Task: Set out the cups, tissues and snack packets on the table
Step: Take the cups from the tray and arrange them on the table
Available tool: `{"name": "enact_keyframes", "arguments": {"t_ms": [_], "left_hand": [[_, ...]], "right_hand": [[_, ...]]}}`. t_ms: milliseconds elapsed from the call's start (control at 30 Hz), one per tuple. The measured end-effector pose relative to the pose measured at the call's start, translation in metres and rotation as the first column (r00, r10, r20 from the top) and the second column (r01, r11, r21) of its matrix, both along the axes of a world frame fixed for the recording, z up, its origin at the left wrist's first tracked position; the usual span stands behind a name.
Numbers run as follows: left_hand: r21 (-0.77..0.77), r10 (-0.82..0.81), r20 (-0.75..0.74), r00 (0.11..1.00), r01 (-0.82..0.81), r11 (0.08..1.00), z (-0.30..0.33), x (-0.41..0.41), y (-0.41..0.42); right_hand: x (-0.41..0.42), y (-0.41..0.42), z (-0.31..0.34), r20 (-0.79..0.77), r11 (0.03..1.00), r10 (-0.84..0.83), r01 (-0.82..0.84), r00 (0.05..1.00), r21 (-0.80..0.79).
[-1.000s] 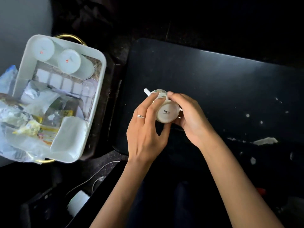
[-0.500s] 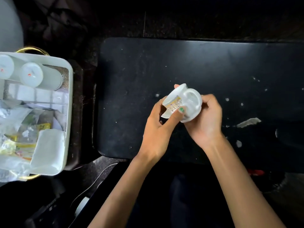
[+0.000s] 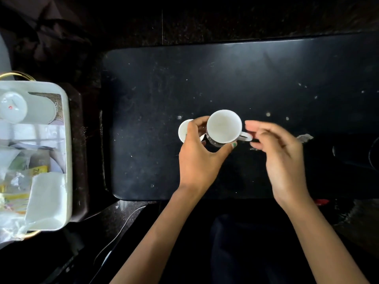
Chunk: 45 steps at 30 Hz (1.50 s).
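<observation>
My left hand (image 3: 200,158) grips a white handled cup (image 3: 224,126) from the side, mouth up, over the middle of the black table (image 3: 225,74). A second white cup (image 3: 184,131) shows just left of it, half hidden behind my left fingers; whether the hand holds it too I cannot tell. My right hand (image 3: 276,148) is blurred, fingers relaxed, just right of the cup's handle and holding nothing. In the white tray (image 3: 68,144) at the left lie a white tumbler (image 3: 26,108), a stack of tissues (image 3: 48,193) and snack packets (image 3: 19,179).
The tray has gold handles and sits on a dark stand left of the table. A torn white scrap (image 3: 305,137) and pale specks lie on the table's right half. A thin cable (image 3: 125,224) runs over the dark floor below the table's front edge.
The cup has been turned from bottom-up to mouth-up and lowered toward the table. My right hand has come off it and drawn back to the right. The view has shifted right.
</observation>
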State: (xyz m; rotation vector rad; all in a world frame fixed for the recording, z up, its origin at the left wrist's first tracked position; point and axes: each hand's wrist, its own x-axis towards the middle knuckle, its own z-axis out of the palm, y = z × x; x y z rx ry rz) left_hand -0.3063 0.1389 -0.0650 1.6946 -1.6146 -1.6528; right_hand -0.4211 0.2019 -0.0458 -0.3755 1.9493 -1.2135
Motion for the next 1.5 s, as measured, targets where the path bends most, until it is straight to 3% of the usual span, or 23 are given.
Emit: {"name": "enact_keyframes", "arguments": {"t_ms": [233, 467, 933, 1100, 1200, 1333, 1500], "left_hand": [[0.058, 0.02, -0.039, 0.999, -0.017, 0.998, -0.025, -0.029, 0.028], [0.125, 0.025, -0.063, 0.998, -0.017, 0.992, -0.046, -0.045, 0.038], [0.167, -0.073, 0.049, 0.996, 0.064, 0.984, -0.069, -0.046, 0.047], [0.103, -0.087, 0.085, 0.993, 0.078, 0.992, -0.065, -0.045, 0.053], [0.115, -0.031, 0.1, 0.995, 0.019, 0.993, -0.057, -0.043, 0.055], [0.065, 0.101, 0.015, 0.995, -0.102, 0.993, -0.041, -0.036, 0.052], [-0.059, 0.233, -0.073, 0.97, -0.237, 0.97, -0.026, -0.013, 0.037]], "right_hand": [[0.01, 0.019, -0.026, -0.135, 0.988, 0.094, -0.077, 0.986, 0.131], [0.0, 0.02, -0.062, -0.195, 0.984, 0.131, -0.104, 0.972, 0.144], [0.004, 0.033, -0.093, -0.211, 0.948, 0.287, -0.247, 0.934, 0.199], [0.006, 0.032, -0.092, -0.275, 0.946, 0.296, -0.241, 0.915, 0.215], [0.009, 0.029, -0.089, -0.389, 0.961, 0.252, -0.182, 0.886, 0.208], [0.016, 0.018, -0.079, -0.498, 0.983, 0.165, -0.099, 0.851, 0.157], [0.034, -0.01, -0.063, -0.524, 0.982, 0.184, -0.177, 0.832, 0.063]]}}
